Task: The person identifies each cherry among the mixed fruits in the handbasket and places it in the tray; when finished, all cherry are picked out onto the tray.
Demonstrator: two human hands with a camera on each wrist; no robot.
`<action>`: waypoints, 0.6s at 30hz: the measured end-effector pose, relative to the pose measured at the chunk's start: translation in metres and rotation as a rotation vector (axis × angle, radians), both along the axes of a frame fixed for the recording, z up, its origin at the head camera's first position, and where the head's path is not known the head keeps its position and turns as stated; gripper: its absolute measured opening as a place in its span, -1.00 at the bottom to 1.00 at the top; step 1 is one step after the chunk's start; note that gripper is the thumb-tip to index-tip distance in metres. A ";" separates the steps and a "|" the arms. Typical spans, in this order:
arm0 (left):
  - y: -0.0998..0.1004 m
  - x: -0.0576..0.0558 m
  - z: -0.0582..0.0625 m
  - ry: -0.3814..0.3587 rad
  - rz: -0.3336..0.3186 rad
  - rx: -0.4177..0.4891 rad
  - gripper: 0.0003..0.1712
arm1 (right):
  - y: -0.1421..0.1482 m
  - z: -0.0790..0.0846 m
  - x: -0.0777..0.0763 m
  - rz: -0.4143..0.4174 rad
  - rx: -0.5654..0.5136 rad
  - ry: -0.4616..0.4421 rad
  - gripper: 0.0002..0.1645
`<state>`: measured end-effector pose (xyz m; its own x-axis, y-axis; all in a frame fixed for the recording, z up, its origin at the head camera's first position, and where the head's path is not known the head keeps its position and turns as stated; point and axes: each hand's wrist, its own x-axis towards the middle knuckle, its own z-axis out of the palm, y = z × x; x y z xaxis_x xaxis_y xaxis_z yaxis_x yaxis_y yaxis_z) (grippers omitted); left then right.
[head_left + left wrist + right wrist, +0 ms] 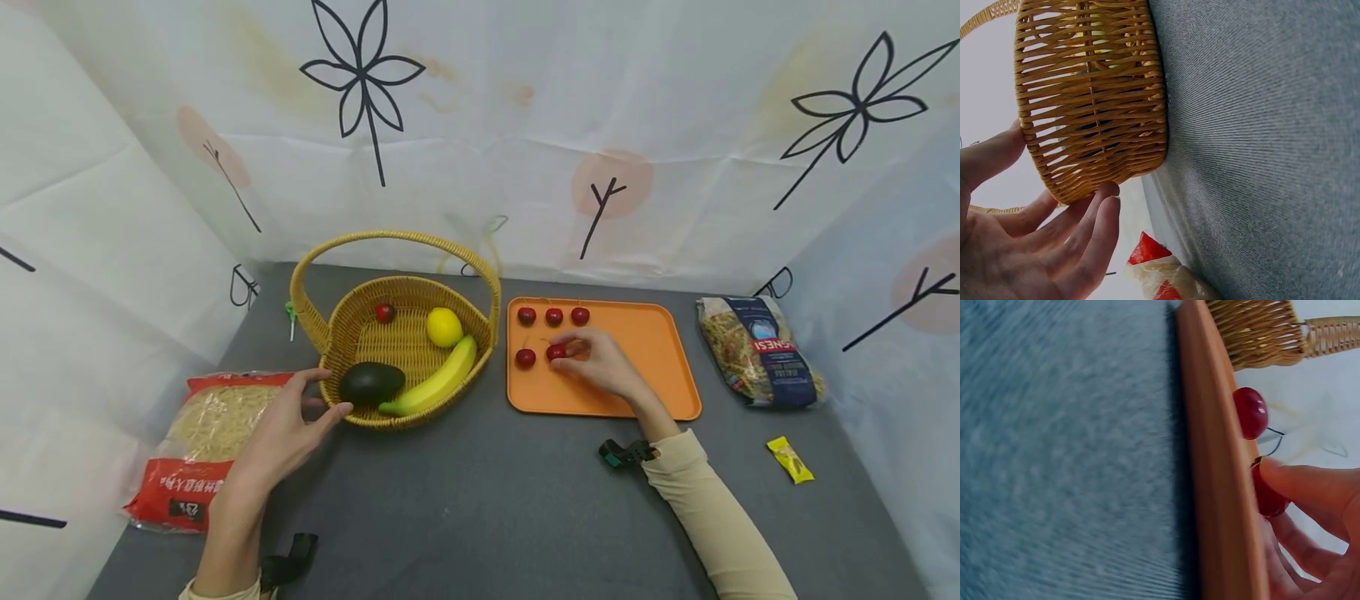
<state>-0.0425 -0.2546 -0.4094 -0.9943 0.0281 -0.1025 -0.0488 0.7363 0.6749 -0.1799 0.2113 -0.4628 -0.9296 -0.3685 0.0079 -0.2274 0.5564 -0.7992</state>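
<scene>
My right hand (600, 362) pinches a dark red cherry (1269, 495) between thumb and fingers over the orange tray (637, 400). Another cherry (526, 358) lies just left of it, and a row of three more, including a middle cherry (553, 317), sits along the tray's far side. My left hand (281, 433) rests against the near left side of the yellow wicker basket (1094, 94), thumb at the rim and fingers spread along the outer wall. Inside the basket are an avocado (372, 383), a banana (438, 383), a lemon (444, 327) and a small red fruit (385, 313).
A red and clear pasta bag (217, 425) lies left of the basket, partly behind my left forearm. Right of the tray are another pasta bag (761, 354) and a small yellow packet (790, 460). A small green and white item (291, 319) lies beside the basket handle.
</scene>
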 end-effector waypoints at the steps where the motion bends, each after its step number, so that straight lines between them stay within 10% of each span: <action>1: 0.000 0.000 0.000 -0.001 0.001 0.000 -0.15 | -0.001 0.000 0.000 0.000 0.008 0.004 -0.61; 18: -0.001 0.001 0.000 0.007 -0.008 0.010 -0.16 | 0.003 0.016 0.005 -0.004 0.036 0.001 -0.51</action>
